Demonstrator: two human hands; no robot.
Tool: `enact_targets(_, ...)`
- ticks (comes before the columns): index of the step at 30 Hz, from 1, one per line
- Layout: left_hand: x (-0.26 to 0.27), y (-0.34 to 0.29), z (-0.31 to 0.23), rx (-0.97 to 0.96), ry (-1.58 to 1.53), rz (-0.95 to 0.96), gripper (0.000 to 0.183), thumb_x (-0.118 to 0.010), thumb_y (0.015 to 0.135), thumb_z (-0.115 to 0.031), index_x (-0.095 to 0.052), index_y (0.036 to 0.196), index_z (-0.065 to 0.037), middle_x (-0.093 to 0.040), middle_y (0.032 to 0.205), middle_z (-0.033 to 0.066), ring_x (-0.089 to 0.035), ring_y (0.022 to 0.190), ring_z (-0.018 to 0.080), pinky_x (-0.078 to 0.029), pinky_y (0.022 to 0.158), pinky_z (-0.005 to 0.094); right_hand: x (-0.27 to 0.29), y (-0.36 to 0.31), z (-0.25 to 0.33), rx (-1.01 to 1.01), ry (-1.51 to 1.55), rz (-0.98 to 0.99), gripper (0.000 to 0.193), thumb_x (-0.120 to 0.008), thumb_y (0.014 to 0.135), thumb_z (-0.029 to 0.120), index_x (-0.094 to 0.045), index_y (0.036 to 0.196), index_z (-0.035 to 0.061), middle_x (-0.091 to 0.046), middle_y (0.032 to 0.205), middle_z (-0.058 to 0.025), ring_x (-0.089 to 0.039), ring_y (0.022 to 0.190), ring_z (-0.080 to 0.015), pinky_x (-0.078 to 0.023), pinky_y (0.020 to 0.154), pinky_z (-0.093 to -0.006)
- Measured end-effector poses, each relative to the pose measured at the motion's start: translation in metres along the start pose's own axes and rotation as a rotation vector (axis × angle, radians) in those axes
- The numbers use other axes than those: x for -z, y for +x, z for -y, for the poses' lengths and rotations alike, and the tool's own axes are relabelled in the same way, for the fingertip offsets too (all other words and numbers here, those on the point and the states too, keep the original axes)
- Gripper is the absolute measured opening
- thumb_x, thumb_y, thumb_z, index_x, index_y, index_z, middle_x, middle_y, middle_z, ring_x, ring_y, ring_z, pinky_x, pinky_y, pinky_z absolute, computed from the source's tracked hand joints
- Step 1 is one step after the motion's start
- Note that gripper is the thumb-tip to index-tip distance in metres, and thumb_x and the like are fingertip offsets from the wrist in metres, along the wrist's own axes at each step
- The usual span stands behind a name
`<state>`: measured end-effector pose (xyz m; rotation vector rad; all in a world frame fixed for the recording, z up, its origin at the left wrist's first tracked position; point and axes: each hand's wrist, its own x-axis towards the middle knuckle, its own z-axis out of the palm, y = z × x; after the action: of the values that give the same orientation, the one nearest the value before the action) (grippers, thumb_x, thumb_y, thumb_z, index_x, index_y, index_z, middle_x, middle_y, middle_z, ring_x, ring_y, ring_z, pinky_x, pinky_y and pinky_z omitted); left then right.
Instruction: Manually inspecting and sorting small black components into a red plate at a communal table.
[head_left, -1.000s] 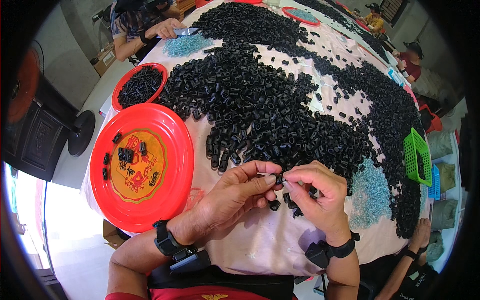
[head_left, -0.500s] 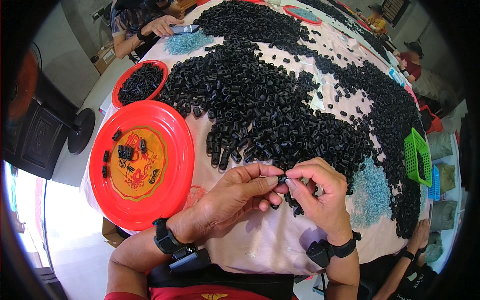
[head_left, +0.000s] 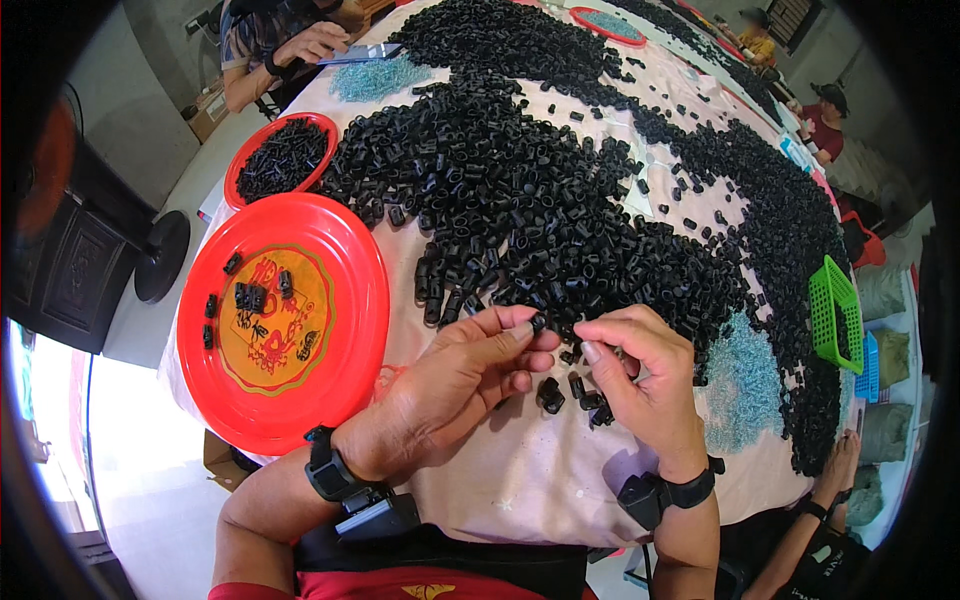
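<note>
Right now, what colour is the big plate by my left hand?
Red, with a yellow-orange centre; the plate shows best in the head view.

a workshop: table (head_left: 520, 500) heaped with black parts (head_left: 520, 200).

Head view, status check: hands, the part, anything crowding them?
Left hand pinches a small black piece at fingertips. Right hand close beside, fingers curled, contents unclear. Loose black pieces under both hands; red tray left.

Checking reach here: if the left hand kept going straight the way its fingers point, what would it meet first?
The left hand, pinching a small black plastic piece, would likely meet the right hand's fingertips first; depth is uncertain.
</note>
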<state>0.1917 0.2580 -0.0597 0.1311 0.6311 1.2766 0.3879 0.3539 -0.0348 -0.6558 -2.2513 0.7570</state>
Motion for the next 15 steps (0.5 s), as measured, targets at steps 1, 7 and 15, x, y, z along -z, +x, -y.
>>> enact_targets(1, -0.0012, -0.0011, -0.001, -0.03, 0.039, -0.039, 0.018, -0.058, 0.108, -0.013, -0.058, 0.124, -0.005, -0.07, 0.113, 0.0092, -0.067, 0.092, 0.0125, -0.054, 0.075, 0.024, -0.0008, -0.001, -0.003, -0.038, -0.01, 0.018, 0.018, -0.077, 0.082, 0.001, -0.078, 0.1, 0.0043, -0.072, 0.089, -0.0089, -0.068, 0.08, -0.024, -0.054, 0.069, -0.034)
enact_targets(7, -0.0052, -0.0048, -0.0031, -0.048, 0.103, -0.118, 0.018, -0.058, 0.107, -0.01, -0.056, 0.124, -0.007, -0.068, 0.111, 0.0084, -0.065, 0.089, 0.0128, -0.053, 0.073, 0.0236, -0.0019, -0.0022, -0.0014, 0.026, -0.303, 0.151, 0.009, -0.079, 0.08, 0.008, -0.078, 0.089, 0.0092, -0.064, 0.082, -0.0047, -0.065, 0.077, -0.0254, -0.053, 0.066, -0.0369)
enact_targets(15, -0.0043, -0.0053, 0.0014, -0.067, 0.245, -0.003, 0.02, -0.058, 0.108, -0.015, -0.059, 0.126, -0.006, -0.07, 0.111, 0.0052, -0.065, 0.089, 0.0088, -0.053, 0.075, 0.0207, -0.0004, -0.0002, -0.0047, 0.024, -0.141, 0.062, 0.018, -0.075, 0.085, 0.001, -0.07, 0.101, 0.0059, -0.065, 0.091, -0.0072, -0.066, 0.083, -0.0263, -0.054, 0.07, -0.0362)
